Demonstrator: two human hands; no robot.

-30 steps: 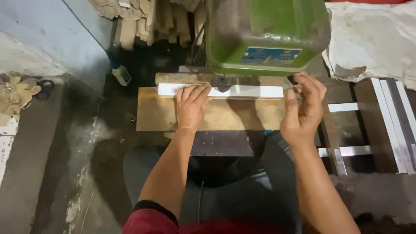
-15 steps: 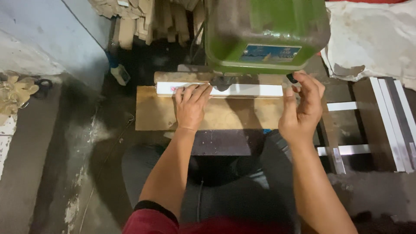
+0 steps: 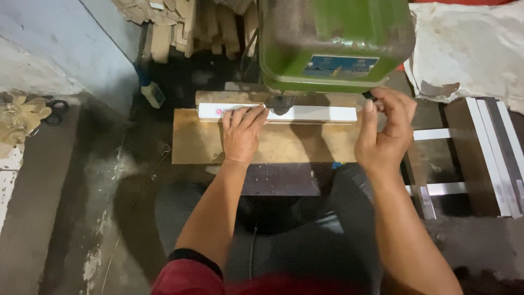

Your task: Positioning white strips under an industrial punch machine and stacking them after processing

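A long white strip (image 3: 311,113) lies across a wooden board (image 3: 295,145) under the head of a green drill press (image 3: 333,41). My left hand (image 3: 242,134) rests flat on the board, its fingertips pressing the left part of the strip. The drill tip (image 3: 281,105) sits just right of those fingers, over the strip. My right hand (image 3: 385,131) is raised at the machine's right side, its fingers closed around a small dark handle (image 3: 369,95).
Several white and metal strips (image 3: 494,153) lie on a dark surface at the right. Wooden pieces (image 3: 180,22) are piled at the back. A crumpled sheet (image 3: 469,49) lies back right. A blue wall (image 3: 65,49) and pale scraps (image 3: 19,117) are at the left.
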